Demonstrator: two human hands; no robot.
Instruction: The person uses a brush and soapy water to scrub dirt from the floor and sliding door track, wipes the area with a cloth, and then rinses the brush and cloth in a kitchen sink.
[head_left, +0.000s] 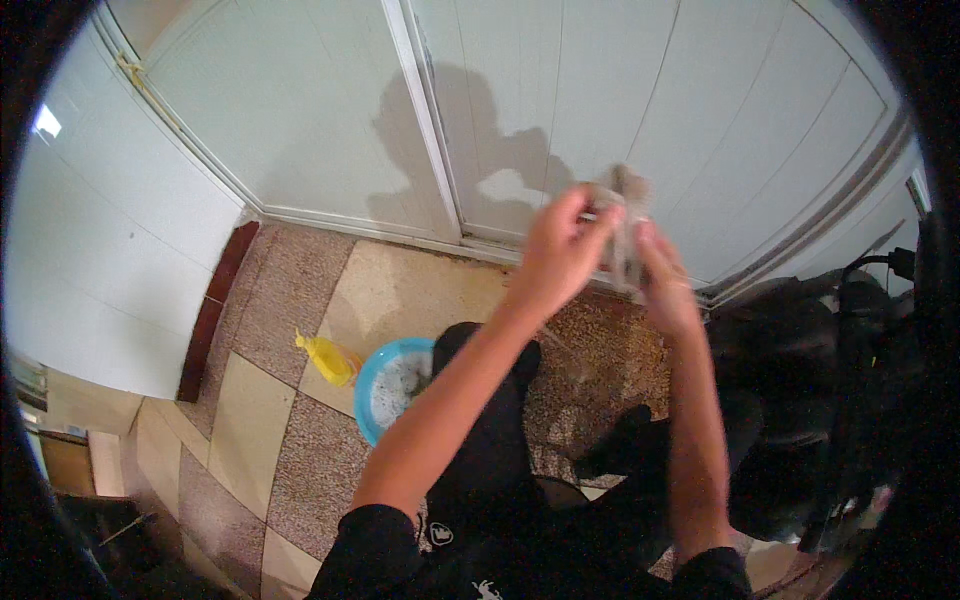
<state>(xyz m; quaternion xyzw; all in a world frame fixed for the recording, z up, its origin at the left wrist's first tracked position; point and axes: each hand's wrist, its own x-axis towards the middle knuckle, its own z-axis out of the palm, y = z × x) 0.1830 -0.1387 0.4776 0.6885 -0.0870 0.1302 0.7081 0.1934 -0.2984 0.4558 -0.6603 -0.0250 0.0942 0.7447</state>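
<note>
Both my hands are raised in front of a pale door. My left hand (570, 232) grips one side of a grey-beige cloth-like item (634, 187), blurred by motion. On its other side my right hand (664, 270) has its fingers against the same item; its exact shape cannot be made out. Lower down on the floor, partly behind my left forearm and knee, sits a blue basin (367, 390) with foamy water and something dark in it. A yellow plastic bottle (330, 361) stands or leans beside the basin's left edge.
Pale panelled doors (600, 90) stand ahead, above a patterned tile floor (251, 420). A white wall (127, 247) with a dark red skirting (217, 307) rises at the left. Dark bulky things (787, 360) and a black cable are at the right.
</note>
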